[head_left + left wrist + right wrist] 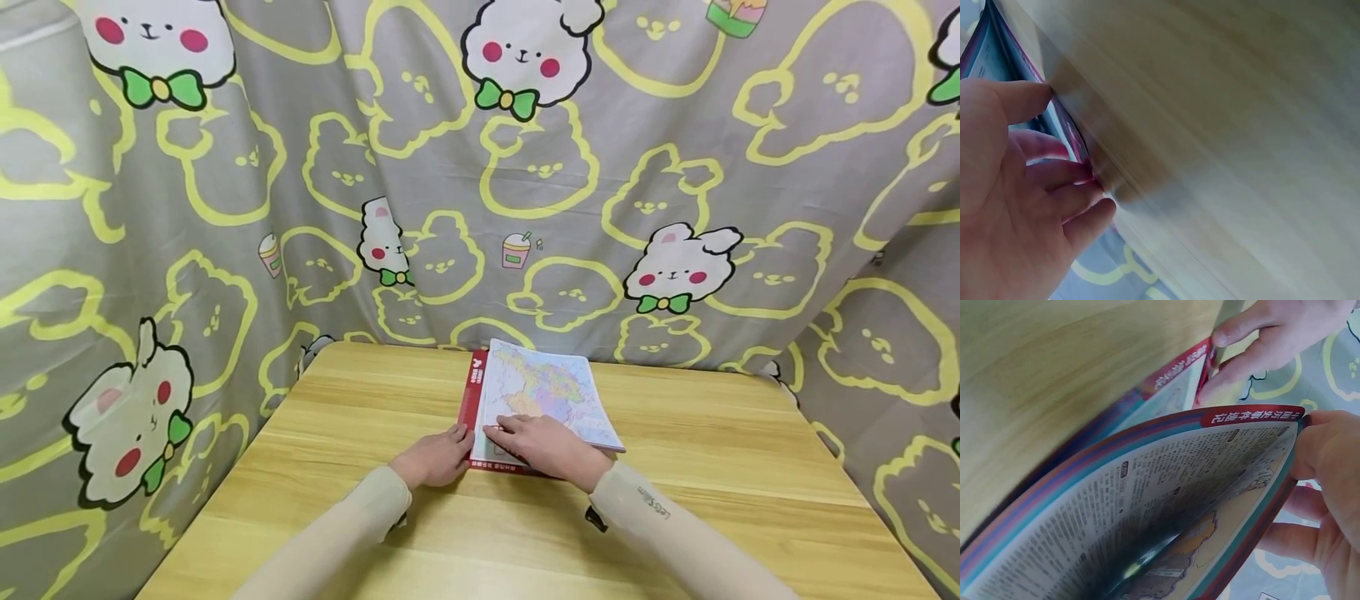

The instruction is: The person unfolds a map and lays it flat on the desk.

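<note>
A folded map [540, 387] with a coloured map on its upper face lies on the table, its red border [471, 400] showing along the left side. My left hand [437, 457] rests at the lower left edge; in the left wrist view the thumb and fingertips [1088, 231] touch that edge. My right hand [551, 447] lies over the lower part of the map. In the right wrist view that hand [1329, 500] pinches a corner of a bowed panel printed with text [1147, 481], which gapes apart from the layer beneath.
The wooden table [360, 392] extends to both sides of the map. A grey curtain [442, 175] with yellow outlines and white cartoon animals hangs behind the table and at its sides.
</note>
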`<state>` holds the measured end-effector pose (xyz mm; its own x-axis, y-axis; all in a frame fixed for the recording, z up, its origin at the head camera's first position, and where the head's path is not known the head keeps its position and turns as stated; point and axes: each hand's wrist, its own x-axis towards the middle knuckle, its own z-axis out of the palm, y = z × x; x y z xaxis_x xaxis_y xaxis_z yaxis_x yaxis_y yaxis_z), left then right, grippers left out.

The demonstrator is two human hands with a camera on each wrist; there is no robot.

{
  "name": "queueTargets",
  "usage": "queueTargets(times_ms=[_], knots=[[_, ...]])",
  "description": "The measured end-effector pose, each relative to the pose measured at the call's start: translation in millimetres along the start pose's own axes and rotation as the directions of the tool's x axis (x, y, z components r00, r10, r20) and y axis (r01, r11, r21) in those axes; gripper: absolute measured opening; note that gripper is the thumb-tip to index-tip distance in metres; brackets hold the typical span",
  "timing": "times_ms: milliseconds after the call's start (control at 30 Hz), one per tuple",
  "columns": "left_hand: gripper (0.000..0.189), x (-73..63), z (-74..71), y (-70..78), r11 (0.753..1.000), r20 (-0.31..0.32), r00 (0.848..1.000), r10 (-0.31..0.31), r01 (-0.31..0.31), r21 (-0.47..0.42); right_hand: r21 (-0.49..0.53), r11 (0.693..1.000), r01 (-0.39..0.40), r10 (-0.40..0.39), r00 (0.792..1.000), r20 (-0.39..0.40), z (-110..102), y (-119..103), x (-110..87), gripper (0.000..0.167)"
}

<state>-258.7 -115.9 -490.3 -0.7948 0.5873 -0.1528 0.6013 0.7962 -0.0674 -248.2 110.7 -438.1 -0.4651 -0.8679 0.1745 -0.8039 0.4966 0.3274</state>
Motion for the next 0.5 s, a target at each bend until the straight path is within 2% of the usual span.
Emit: queueTargets(times_ms=[200, 500], knots=[[0.048, -0.6, 0.9, 2.3, 1.0, -0.02, 1.0, -0.002, 0.002, 0.01, -0.044, 0.999, -0.007, 0.006, 1.0, -0.024, -6, 1, -4.5, 0.039], [0.05, -9.7, 1.5, 2.9, 1.0, -0.022, 1.0, 0.006, -0.005, 0.025, -0.063, 0.998, 0.014, -0.018, 0.999, -0.05, -15, 3, -13.8, 0.043]])
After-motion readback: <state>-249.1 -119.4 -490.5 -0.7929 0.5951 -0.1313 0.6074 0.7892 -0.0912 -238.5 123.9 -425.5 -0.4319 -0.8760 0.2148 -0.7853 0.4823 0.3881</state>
